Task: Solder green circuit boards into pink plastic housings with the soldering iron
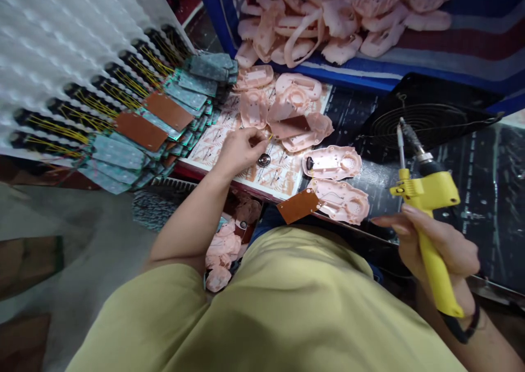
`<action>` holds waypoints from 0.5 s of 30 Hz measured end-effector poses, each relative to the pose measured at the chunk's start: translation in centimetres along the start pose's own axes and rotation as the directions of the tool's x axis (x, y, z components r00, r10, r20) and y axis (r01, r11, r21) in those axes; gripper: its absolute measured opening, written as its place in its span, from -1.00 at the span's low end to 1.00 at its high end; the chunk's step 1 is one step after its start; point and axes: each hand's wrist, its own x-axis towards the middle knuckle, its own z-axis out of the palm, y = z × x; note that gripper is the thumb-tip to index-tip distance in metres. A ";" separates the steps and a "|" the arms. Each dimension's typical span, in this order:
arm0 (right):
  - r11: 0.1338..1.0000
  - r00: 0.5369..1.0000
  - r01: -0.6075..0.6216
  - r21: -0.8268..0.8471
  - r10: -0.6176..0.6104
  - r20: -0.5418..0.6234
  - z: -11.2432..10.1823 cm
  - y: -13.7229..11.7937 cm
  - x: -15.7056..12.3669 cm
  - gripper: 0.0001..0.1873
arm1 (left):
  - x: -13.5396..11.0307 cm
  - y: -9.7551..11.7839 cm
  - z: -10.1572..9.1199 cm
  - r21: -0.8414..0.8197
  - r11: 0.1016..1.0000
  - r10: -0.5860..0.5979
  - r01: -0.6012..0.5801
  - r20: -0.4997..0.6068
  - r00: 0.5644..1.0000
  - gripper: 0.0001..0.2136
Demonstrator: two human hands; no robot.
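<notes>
My right hand (438, 246) is wrapped round the handle of a yellow soldering gun (430, 191), its metal tip pointing up and away over the right side of the table. My left hand (244, 150) is closed in a pinch, with a short yellow wire (270, 137) at its fingertips. Just beside that hand lies a small round speaker (263, 160). A brown circuit board (290, 127) rests on a pink plastic shell (309, 134) right of the fingers. Closer to my body are two pink shell halves (333, 162), (342, 201) and another brown board (298, 206).
Stacked green circuit boards (117, 158) with yellow wires and black round parts lie on a white ribbed sheet (74, 27) at left. A striped bag (471, 49) holds many pink shells (340, 19). A black fan grille (414, 123) stands behind the soldering gun.
</notes>
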 end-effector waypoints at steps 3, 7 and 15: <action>0.986 0.985 0.160 0.053 -0.163 0.060 0.4 -0.3 1.3 -0.80 | -0.8 0.4 -0.4 -0.423 0.889 -0.129 0.173 0.132 0.983 -0.75; 0.981 0.983 0.152 0.117 -0.163 0.087 1.4 -1.8 2.9 -0.78 | -3.0 1.4 -0.6 -0.718 0.599 -0.242 0.355 0.260 0.935 -0.58; 0.906 0.948 0.276 0.321 -0.311 0.062 7.3 -5.6 5.9 -0.78 | -6.7 3.9 1.8 -0.883 0.204 -0.214 0.423 0.382 0.899 -0.52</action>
